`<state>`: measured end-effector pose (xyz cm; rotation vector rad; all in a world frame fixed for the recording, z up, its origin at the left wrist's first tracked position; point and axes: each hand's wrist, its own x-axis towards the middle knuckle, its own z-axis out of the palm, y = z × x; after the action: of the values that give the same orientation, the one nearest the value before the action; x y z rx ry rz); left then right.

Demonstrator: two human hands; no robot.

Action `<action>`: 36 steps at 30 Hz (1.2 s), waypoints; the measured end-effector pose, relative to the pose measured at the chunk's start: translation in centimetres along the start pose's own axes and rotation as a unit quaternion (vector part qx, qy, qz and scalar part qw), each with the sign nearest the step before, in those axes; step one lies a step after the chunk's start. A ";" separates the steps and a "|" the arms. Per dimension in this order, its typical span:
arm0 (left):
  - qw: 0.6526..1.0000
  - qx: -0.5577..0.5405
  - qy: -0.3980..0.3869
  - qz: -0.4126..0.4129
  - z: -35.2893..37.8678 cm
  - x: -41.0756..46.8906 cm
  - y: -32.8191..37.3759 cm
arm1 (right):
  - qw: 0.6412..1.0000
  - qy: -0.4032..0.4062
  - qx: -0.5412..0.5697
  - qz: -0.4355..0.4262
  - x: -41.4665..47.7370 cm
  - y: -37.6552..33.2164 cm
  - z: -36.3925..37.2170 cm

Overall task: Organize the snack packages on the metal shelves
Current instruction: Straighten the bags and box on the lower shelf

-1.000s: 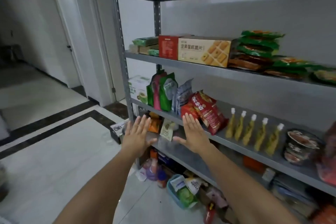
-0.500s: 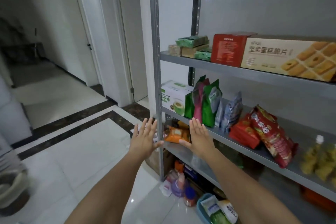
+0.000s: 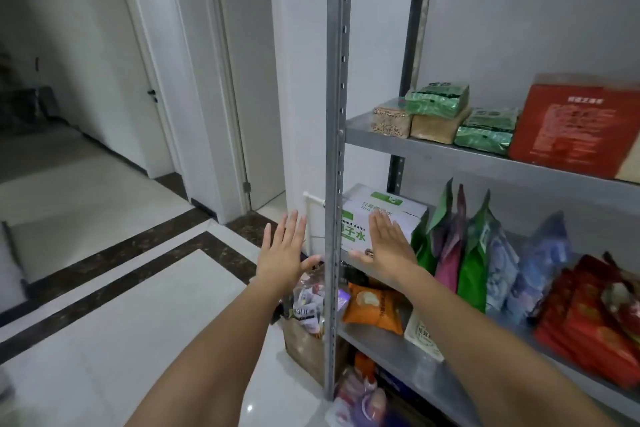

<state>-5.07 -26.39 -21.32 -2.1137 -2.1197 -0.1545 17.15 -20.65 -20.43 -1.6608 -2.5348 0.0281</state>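
Before metal shelves, left hand, right hand, one white box

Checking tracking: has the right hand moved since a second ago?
Yes: the right hand went left, from by the red bags to before the white box.

Grey metal shelves, white-and-green box, orange packet, red box, green pouches.

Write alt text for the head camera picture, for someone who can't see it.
Two open hands, the left hand and the right hand, are held up at the left end of a metal shelf. The right hand is in front of a white and green box; the left is outside the post. Green and pink snack bags stand beside the box.
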 end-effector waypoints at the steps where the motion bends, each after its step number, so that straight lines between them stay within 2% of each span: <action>1: 1.000 -0.013 0.001 0.016 0.7 1.5 -0.6 | 1.000 -0.002 0.004 0.017 0.9 0.0 0.7; 5: 0.995 -0.029 0.028 0.088 2.7 7.9 -2.8 | 0.996 0.011 0.017 0.091 4.1 -0.1 3.2; 9: 0.959 -0.038 0.227 0.168 2.0 15.6 -3.1 | 0.986 0.050 0.018 0.160 6.9 0.6 4.0; 12: 0.934 -0.088 0.277 0.208 -0.3 19.5 -1.4 | 0.978 0.052 0.015 0.202 8.5 1.8 4.0; 16: 0.907 -0.105 0.345 0.216 0.4 24.3 0.1 | 0.966 0.026 -0.026 0.254 10.1 3.0 3.5; 21: 0.837 -0.179 0.453 0.250 2.3 27.2 1.6 | 0.951 -0.056 -0.057 0.298 11.3 4.0 3.3; 24: 0.804 -0.214 0.480 0.279 2.7 28.1 2.0 | 0.947 -0.059 -0.056 0.312 11.7 4.2 3.4; 27: 0.795 -0.227 0.481 0.291 2.8 28.3 1.8 | 0.946 -0.056 -0.068 0.312 11.5 3.8 3.6; 33: 0.826 -0.174 0.479 0.242 2.5 27.1 1.7 | 0.943 -0.058 -0.067 0.321 11.2 3.2 3.1; 36: 0.816 -0.157 0.507 0.230 0.4 26.9 2.2 | 0.942 -0.056 -0.064 0.323 11.3 3.1 3.2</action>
<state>-2.91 0.20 -17.06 -1.8974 -0.9711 -1.2969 15.16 -8.99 -22.88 -2.5308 -1.9700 0.0114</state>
